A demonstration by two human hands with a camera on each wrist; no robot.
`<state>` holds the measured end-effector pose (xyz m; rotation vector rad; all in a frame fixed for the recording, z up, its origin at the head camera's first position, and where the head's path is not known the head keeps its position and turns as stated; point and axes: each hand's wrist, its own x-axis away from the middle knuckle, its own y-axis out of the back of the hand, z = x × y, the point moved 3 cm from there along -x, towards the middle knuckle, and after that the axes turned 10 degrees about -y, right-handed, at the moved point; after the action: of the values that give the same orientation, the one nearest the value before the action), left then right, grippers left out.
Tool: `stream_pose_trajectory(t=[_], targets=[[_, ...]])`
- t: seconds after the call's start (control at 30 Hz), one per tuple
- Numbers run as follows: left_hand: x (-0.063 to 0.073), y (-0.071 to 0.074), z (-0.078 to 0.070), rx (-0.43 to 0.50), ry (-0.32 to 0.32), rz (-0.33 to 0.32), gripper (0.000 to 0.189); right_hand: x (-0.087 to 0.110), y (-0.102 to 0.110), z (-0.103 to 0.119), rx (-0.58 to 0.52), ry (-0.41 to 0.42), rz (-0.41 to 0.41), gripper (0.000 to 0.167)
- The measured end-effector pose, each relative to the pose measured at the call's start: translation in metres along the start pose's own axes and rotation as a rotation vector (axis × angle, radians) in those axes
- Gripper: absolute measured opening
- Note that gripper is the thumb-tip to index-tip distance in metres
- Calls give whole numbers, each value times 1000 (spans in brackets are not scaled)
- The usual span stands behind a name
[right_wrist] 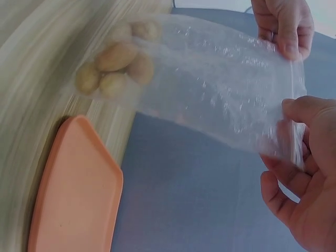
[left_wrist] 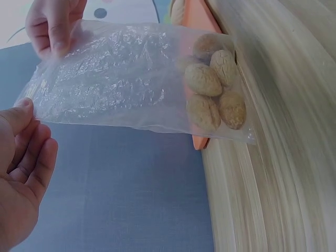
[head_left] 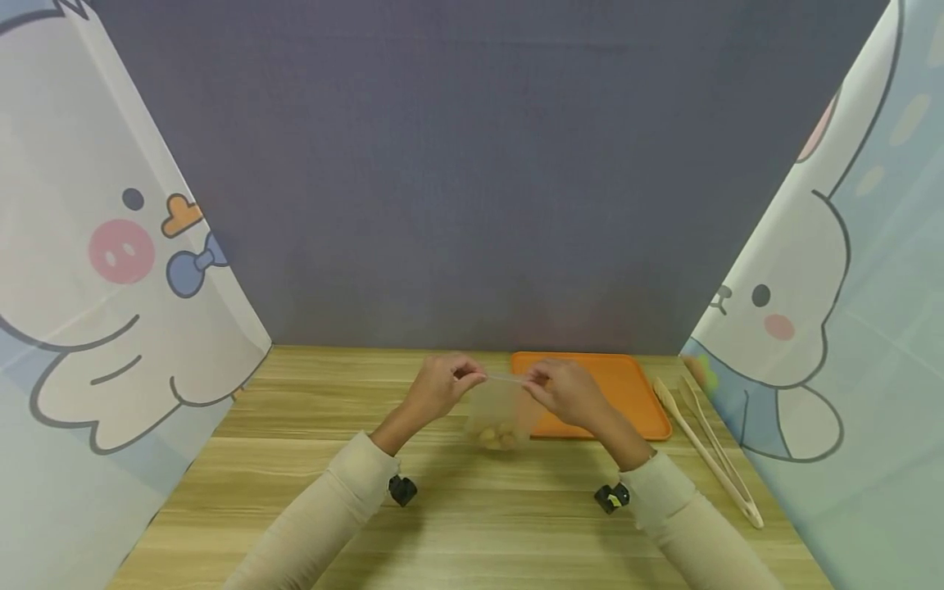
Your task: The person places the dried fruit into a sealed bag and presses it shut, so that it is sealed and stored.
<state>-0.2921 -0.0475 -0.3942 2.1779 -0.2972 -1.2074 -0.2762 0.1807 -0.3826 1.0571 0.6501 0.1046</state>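
Note:
A clear plastic zip bag [left_wrist: 115, 73] hangs upright between my two hands, its top edge stretched between them. At the bottom of the bag lie several brown, wrinkled, oval pieces that look like walnuts [left_wrist: 203, 80]. My left hand [head_left: 440, 385] pinches the left end of the top edge between thumb and fingers. At the other end, my right hand [head_left: 566, 392] pinches the same edge near the zip strip. In the right wrist view the right thumb [right_wrist: 302, 107] presses on the bag, with fingers behind the film.
An orange tray [head_left: 612, 389] lies on the wooden table [head_left: 295, 459], behind and right of the bag. Light-coloured tongs [head_left: 708, 451] lie to its right. A grey panel [head_left: 472, 180] stands behind the table, with cartoon-printed sheets [head_left: 782, 344] at both sides.

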Motion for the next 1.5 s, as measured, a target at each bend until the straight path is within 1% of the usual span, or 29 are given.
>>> stream_pose_trajectory(t=[0.07,0.2,0.37,0.47,0.63,0.77,0.83,1.0,1.03,1.13,1.27,1.4,1.5], targets=[[0,2,1,-8,-3,-11,7,2,2,-4,-3,-21,5,8],[1,5,1,-16,-14,-25,6,5,4,-10,16,-38,8,8],[2,9,4,-17,-3,-46,5,8,7,-17,10,-68,17,8],[3,11,6,-18,13,-49,5,10,8,-20,-9,-79,21,7],[5,17,8,-24,59,-44,5,12,7,-23,-53,-90,35,6],[7,19,10,-23,72,-43,6,12,6,-24,-73,-98,35,7],[8,19,11,-1,91,-37,6,12,6,-23,-83,-99,23,7],[13,19,18,79,175,-27,7,11,6,-17,-129,-91,-34,6],[14,19,19,93,186,-26,8,12,6,-16,-143,-92,-44,4],[16,20,19,158,203,-13,8,14,4,-14,-205,-107,-60,3],[20,21,16,259,243,18,7,18,0,-13,-311,-142,-38,6],[26,21,14,322,285,38,8,21,-4,-11,-424,-163,8,9],[31,22,12,355,298,44,8,24,-7,-10,-481,-168,36,10]])
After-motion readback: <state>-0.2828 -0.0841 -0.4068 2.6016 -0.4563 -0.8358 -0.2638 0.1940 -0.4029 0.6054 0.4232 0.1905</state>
